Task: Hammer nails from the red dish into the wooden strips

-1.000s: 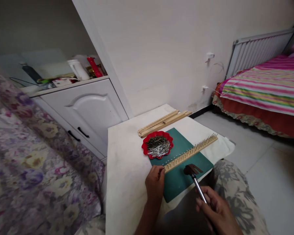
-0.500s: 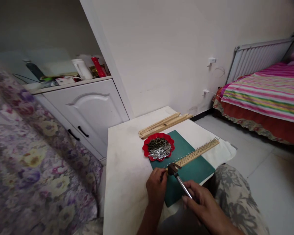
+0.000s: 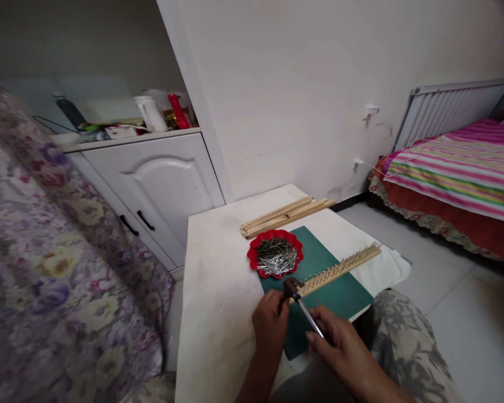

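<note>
My right hand [image 3: 340, 347] is wrapped around the handle of a hammer [image 3: 308, 316], whose dark head is over the near end of a wooden strip [image 3: 336, 273]. Rows of nails stand up along that strip, which lies across a green board [image 3: 319, 252]. Beside the strip's near end, my left hand [image 3: 271, 319] is closed with its fingertips together. The hammer head partly covers those fingertips, so what they pinch is hidden. A red scalloped dish [image 3: 252, 254] full of loose nails [image 3: 277, 257] sits on the board's far left corner.
More wooden strips [image 3: 285, 215] lie at the back of the white-covered table [image 3: 214, 291]. A white cabinet [image 3: 163, 190] and a floral curtain [image 3: 88, 291] are on the left. To the right is a bed [image 3: 453, 179] with a striped cover.
The hammer head has shifted slightly left and up, over my left fingertips. My left hand stays at the strip's near end. The whole view has moved a little.
</note>
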Demonstrator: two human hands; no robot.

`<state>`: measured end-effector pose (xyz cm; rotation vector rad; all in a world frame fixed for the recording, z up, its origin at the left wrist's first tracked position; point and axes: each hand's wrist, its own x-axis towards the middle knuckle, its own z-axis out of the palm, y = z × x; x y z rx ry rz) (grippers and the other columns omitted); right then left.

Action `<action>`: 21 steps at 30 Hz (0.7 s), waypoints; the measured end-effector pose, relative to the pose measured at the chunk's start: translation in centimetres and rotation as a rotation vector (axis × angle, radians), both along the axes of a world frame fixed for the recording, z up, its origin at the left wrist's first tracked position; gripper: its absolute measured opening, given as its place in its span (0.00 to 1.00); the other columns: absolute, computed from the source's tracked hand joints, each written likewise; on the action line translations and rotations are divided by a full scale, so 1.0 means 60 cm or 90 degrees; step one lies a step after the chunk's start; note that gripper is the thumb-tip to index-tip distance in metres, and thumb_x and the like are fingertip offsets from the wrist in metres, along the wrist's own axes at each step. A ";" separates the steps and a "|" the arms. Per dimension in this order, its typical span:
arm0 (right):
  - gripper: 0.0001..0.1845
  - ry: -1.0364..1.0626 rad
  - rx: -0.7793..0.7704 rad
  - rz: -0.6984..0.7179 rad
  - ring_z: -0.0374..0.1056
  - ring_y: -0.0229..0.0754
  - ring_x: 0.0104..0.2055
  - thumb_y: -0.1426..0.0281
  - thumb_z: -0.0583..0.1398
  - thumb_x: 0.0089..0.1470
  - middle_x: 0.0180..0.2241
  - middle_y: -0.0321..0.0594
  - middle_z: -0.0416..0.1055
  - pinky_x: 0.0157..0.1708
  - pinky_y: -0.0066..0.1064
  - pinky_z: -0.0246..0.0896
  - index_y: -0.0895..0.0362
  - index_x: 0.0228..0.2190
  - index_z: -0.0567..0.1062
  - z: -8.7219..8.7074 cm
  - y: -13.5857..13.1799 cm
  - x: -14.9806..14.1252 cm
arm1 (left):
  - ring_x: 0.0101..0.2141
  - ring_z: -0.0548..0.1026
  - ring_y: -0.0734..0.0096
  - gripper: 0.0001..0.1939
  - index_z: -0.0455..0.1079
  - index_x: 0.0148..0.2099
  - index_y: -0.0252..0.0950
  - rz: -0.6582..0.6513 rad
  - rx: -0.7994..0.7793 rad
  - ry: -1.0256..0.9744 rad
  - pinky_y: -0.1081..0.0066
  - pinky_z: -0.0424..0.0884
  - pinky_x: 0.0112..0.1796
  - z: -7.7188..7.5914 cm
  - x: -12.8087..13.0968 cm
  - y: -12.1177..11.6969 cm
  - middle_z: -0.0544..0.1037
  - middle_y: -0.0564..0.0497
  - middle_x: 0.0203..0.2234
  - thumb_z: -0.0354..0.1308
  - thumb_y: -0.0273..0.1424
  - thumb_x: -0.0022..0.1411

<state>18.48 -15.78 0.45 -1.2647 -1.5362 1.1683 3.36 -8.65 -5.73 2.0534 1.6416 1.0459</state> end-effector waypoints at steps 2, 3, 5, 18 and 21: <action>0.03 -0.021 0.003 0.011 0.63 0.39 0.26 0.75 0.55 0.52 0.23 0.30 0.65 0.28 0.27 0.55 0.56 0.31 0.68 0.003 0.000 0.000 | 0.28 0.69 0.74 0.07 0.67 0.28 0.37 -0.001 0.003 0.002 0.76 0.58 0.27 0.000 -0.001 0.000 0.71 0.55 0.25 0.50 0.26 0.56; 0.03 -0.025 0.004 0.012 0.62 0.39 0.26 0.75 0.55 0.52 0.23 0.30 0.64 0.27 0.27 0.54 0.56 0.30 0.68 0.002 -0.002 0.001 | 0.28 0.69 0.74 0.07 0.68 0.28 0.37 -0.003 0.006 0.000 0.76 0.59 0.27 0.000 -0.002 -0.001 0.72 0.55 0.25 0.50 0.25 0.56; 0.03 -0.019 0.004 0.009 0.61 0.38 0.25 0.74 0.55 0.52 0.22 0.29 0.64 0.27 0.27 0.54 0.56 0.31 0.68 0.000 -0.009 0.004 | 0.28 0.70 0.74 0.08 0.69 0.29 0.37 -0.009 0.009 -0.012 0.76 0.60 0.28 0.001 -0.002 -0.002 0.72 0.55 0.25 0.50 0.26 0.57; 0.12 0.101 -0.108 -0.066 0.60 0.37 0.22 0.59 0.60 0.48 0.19 0.29 0.64 0.26 0.27 0.59 0.55 0.29 0.71 -0.066 -0.055 0.028 | 0.31 0.72 0.71 0.09 0.71 0.33 0.37 -0.057 0.005 -0.064 0.75 0.67 0.32 0.007 -0.014 -0.004 0.74 0.51 0.28 0.50 0.30 0.61; 0.14 0.150 -0.131 -0.065 0.61 0.37 0.22 0.57 0.61 0.46 0.21 0.30 0.65 0.25 0.27 0.61 0.55 0.28 0.72 -0.079 -0.057 0.025 | 0.30 0.72 0.71 0.09 0.71 0.32 0.37 -0.065 0.003 -0.047 0.74 0.67 0.32 0.013 -0.021 -0.005 0.73 0.51 0.28 0.50 0.30 0.61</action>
